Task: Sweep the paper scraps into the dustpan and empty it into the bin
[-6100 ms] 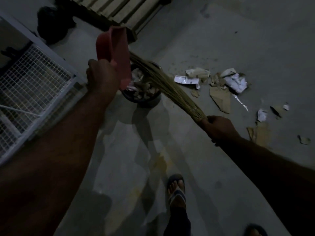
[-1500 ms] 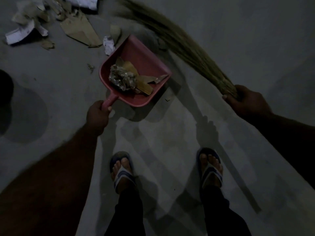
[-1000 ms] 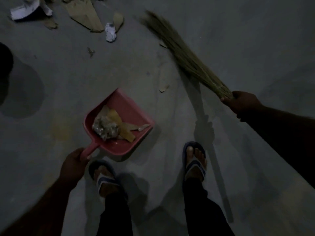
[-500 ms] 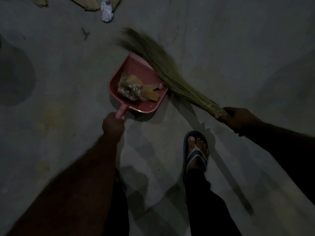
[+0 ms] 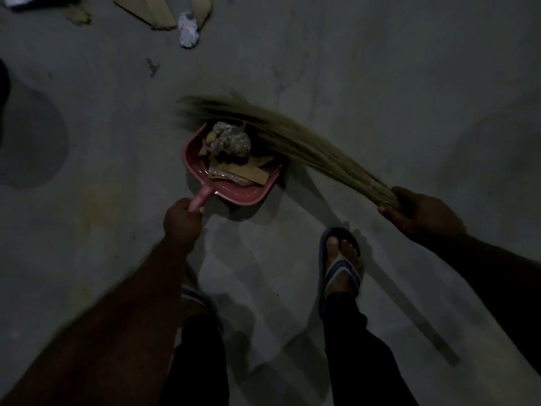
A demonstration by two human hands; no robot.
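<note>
A pink dustpan [image 5: 240, 193] rests on the grey floor in the middle of the view, and my left hand [image 5: 182, 219] grips its handle. Inside it lie a crumpled wad [image 5: 227, 139] and brown cardboard scraps [image 5: 243, 172]. My right hand [image 5: 418, 212] holds a straw broom [image 5: 292, 136] by its bound end. The blurred bristles curve across the dustpan's far, open edge. More paper scraps lie on the floor at the top left: a white crumpled piece [image 5: 188, 29] and cardboard pieces [image 5: 149, 8]. The bin is out of sight.
My two feet in flip-flops stand just behind the dustpan, the right one [image 5: 341, 265] in plain sight, the left mostly hidden under my left arm. A small scrap [image 5: 152, 65] lies on the floor. A dark round shadow [image 5: 32, 142] covers the floor at the left edge.
The broom's bristles have swept leftward across the dustpan's open edge. The contents have bunched up inside the pan. My left hand has kept hold of the handle.
</note>
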